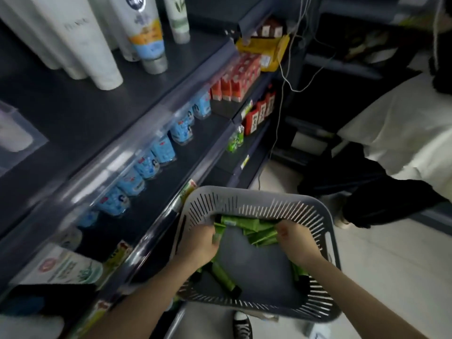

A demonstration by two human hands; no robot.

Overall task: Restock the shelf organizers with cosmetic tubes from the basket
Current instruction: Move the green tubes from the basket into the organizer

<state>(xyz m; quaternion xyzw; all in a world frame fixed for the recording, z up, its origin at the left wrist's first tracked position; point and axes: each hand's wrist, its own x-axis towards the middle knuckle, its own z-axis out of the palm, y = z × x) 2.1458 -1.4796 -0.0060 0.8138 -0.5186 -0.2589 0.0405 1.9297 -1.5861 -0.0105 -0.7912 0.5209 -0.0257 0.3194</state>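
Grey plastic basket (pixel 244 195), a rounded rectangle with slotted walls, lower centre of frame. Inside are green tubes (pixel 245 224), soft, with flat crimped ends and dark caps, heaped along the far wall. Left hand (pixel 199 243) curls round tubes at the pile's left end. Right hand (pixel 293 241) clutches tubes at the right end. Both forearms reach in from the bottom edge.

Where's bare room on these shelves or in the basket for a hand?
Bare: the top shelf in front of the white tubes; the middle shelf beside the blue tubes; the basket floor between left hand and right hand. Crowded: green tubes along the basket's far wall.
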